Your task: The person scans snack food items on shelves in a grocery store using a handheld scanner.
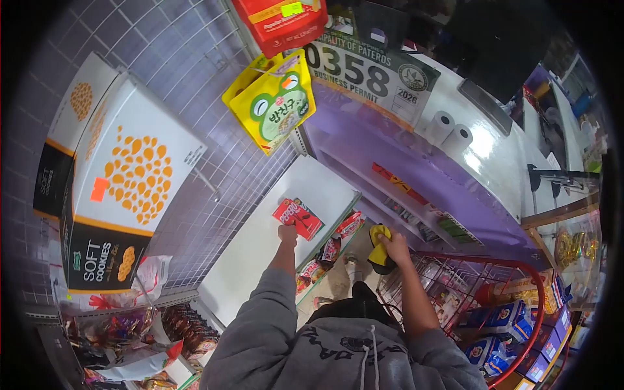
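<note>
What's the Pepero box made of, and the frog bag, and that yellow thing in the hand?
Pepero box: probably smooth cardboard; it looks flat with straight edges.
Frog bag: likely plastic film, fairly shiny, with soft creases.
Yellow thing: maybe soft, dull cloth, since it bunches in the right hand.

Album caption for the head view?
Left hand at a red Pepero box on a white shelf; right hand holding a yellow cloth.

Gry hoodie (315, 365), wht drawstrings (376, 357)
</note>
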`<state>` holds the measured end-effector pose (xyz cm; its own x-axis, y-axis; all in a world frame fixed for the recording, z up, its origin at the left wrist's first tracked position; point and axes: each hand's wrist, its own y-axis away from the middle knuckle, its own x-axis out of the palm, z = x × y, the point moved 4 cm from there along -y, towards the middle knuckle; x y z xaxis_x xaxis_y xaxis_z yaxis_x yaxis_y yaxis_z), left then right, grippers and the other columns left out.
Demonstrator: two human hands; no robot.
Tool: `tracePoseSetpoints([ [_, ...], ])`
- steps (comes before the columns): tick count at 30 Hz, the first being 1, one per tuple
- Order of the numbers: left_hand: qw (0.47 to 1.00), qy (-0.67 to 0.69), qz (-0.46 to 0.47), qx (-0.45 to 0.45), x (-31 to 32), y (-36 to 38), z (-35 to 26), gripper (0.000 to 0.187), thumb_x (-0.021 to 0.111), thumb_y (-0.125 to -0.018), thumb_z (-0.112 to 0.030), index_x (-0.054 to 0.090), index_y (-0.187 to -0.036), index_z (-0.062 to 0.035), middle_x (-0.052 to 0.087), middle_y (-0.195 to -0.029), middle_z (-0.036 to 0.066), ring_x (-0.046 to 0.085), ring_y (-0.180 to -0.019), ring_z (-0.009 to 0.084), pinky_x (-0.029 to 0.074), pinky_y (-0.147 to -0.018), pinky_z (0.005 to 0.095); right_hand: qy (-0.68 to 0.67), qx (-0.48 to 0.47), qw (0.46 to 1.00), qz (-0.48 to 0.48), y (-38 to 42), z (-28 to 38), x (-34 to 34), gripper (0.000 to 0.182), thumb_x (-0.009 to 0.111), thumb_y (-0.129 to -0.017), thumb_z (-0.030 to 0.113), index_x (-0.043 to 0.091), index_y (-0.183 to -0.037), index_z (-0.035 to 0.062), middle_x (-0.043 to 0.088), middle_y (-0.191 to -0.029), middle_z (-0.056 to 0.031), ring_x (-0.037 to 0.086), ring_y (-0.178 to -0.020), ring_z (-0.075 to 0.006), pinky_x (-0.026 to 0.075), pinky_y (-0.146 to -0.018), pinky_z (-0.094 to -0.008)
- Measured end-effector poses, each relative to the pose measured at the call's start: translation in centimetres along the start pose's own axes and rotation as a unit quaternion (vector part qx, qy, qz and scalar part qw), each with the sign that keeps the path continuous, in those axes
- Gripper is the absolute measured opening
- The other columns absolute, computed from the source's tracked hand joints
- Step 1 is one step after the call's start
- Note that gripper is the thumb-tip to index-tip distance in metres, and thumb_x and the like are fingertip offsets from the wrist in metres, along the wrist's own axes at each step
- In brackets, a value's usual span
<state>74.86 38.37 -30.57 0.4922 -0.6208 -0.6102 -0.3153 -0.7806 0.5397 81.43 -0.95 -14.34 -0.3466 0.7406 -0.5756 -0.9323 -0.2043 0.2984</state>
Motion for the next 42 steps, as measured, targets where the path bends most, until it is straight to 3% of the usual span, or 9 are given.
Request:
tracePoseSetpoints([
  [3,0.971,-0.215,-0.081,0.073,0.7,-0.9,-1.6,0.034,0.054,-0.080,-0.014,0.058,-0.112,-0.0025,0.060,-0.103,0.018,0.060,-0.099,0.0325,0.048,-0.081,0.0425,0.015,-0.024,0.999,-0.027,-0.9,-0.2,0.1,0.036,0.064,-0.083,0.030,0.063,-0.107,0.0024,0.066,-0.086,-0.0230,0.065,-0.082,-0.0375,0.050,-0.073,-0.0417],
  [6,0.959,-0.186,-0.067,0.203,0.1,4.9,-9.2,0.059,0.066,-0.072,-0.009,0.043,-0.125,0.0048,0.047,-0.126,0.025,0.044,-0.122,0.0333,0.040,-0.098,0.0451,-0.016,-0.042,0.998,-0.034,-1.8,0.1,0.3,0.036,0.064,-0.084,0.031,0.064,-0.107,0.0041,0.066,-0.083,-0.0218,0.065,-0.079,-0.0367,0.050,-0.072,-0.0411],
  [10,0.833,-0.118,0.037,0.540,6.1,12.0,-18.3,0.069,0.062,-0.072,0.002,0.034,-0.135,0.0046,0.037,-0.138,0.023,0.031,-0.132,0.0363,0.026,-0.110,0.0395,-0.048,0.013,0.999,-0.009,-1.6,3.6,-2.0,0.035,0.062,-0.085,0.029,0.061,-0.109,0.0030,0.061,-0.101,-0.0244,0.059,-0.097,-0.0396,0.046,-0.082,-0.0431],
  [15,0.680,-0.253,0.132,0.676,13.6,18.1,-25.1,0.054,0.051,-0.078,-0.001,0.040,-0.131,0.0015,0.036,-0.141,0.019,0.030,-0.133,0.0364,0.024,-0.110,0.0504,-0.008,-0.049,0.993,-0.111,-1.5,2.6,-3.7,0.033,0.063,-0.085,0.027,0.062,-0.107,0.0023,0.058,-0.102,-0.0208,0.058,-0.095,-0.0393,0.045,-0.082,-0.0416],
  [19,0.604,-0.389,0.120,0.686,15.9,19.9,-26.9,0.039,0.051,-0.078,-0.004,0.056,-0.117,-0.0010,0.050,-0.127,0.017,0.041,-0.125,0.0334,0.026,-0.108,0.0530,-0.032,-0.043,0.991,-0.121,-1.2,1.2,-5.2,0.032,0.063,-0.084,0.026,0.063,-0.105,0.0018,0.058,-0.101,-0.0201,0.057,-0.095,-0.0387,0.045,-0.082,-0.0411],
  [22,0.600,-0.415,0.104,0.676,16.4,20.1,-27.0,0.034,0.051,-0.078,-0.007,0.061,-0.111,-0.0026,0.056,-0.117,0.016,0.047,-0.117,0.0321,0.027,-0.107,0.0535,-0.029,-0.031,0.991,-0.124,-0.9,0.5,-5.9,0.032,0.063,-0.085,0.026,0.063,-0.106,0.0020,0.058,-0.100,-0.0196,0.058,-0.094,-0.0385,0.045,-0.082,-0.0409],
  [28,0.587,-0.264,-0.012,0.765,16.2,19.9,-27.6,0.030,0.051,-0.079,-0.009,0.062,-0.106,-0.0013,0.061,-0.108,0.016,0.053,-0.109,0.0329,0.033,-0.102,0.0490,-0.045,-0.034,0.991,-0.123,-1.4,-0.1,-5.2,0.032,0.063,-0.085,0.026,0.063,-0.106,0.0023,0.058,-0.100,-0.0189,0.058,-0.095,-0.0381,0.045,-0.082,-0.0408],
  [40,0.628,-0.229,0.037,0.743,16.3,18.7,-28.5,0.033,0.049,-0.080,-0.011,0.063,-0.108,-0.0022,0.061,-0.108,0.018,0.054,-0.108,0.0315,0.036,-0.097,0.0459,-0.092,-0.013,0.991,-0.100,-2.3,-0.6,-4.3,0.033,0.062,-0.086,0.028,0.063,-0.106,0.0024,0.059,-0.098,-0.0175,0.058,-0.094,-0.0364,0.045,-0.082,-0.0389],
  [42,0.629,-0.323,0.043,0.706,15.3,18.4,-28.3,0.031,0.053,-0.079,-0.012,0.062,-0.107,-0.0018,0.061,-0.107,0.019,0.052,-0.110,0.0318,0.038,-0.095,0.0452,-0.113,-0.001,0.989,-0.094,-2.6,-1.2,-4.0,0.032,0.062,-0.086,0.028,0.063,-0.107,0.0031,0.060,-0.098,-0.0168,0.060,-0.094,-0.0338,0.045,-0.082,-0.0374],
])
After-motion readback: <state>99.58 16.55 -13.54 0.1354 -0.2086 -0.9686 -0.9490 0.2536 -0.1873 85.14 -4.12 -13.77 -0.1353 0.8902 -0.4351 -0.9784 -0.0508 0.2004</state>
